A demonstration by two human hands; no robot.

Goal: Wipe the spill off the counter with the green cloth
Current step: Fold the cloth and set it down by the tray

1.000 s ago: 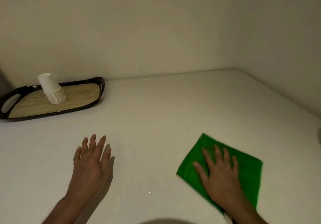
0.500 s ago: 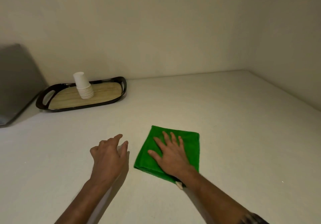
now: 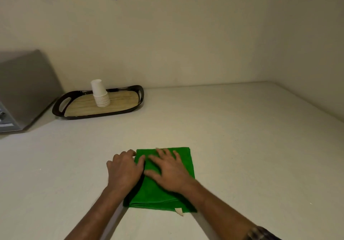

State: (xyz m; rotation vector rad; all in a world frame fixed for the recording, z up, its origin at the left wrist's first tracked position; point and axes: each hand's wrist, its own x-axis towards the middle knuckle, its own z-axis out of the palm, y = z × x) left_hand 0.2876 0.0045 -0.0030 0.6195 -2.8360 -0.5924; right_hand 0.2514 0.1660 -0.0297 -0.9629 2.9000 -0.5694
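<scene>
The green cloth lies folded flat on the white counter, near the front middle, with a small pale tag at its near edge. My right hand presses flat on top of it, fingers spread and pointing away from me. My left hand sits at the cloth's left edge, its fingers curled at the far left corner and its thumb lying on the fabric. No spill shows on the counter.
A black tray with a wooden base stands at the back left, holding a stack of white paper cups. A grey appliance stands at the far left. Walls close the counter at the back and right.
My right hand slid the cloth leftward across the counter to the front middle. My left hand moved right, curled its fingers and reached the cloth's left edge. The view tilted up.
</scene>
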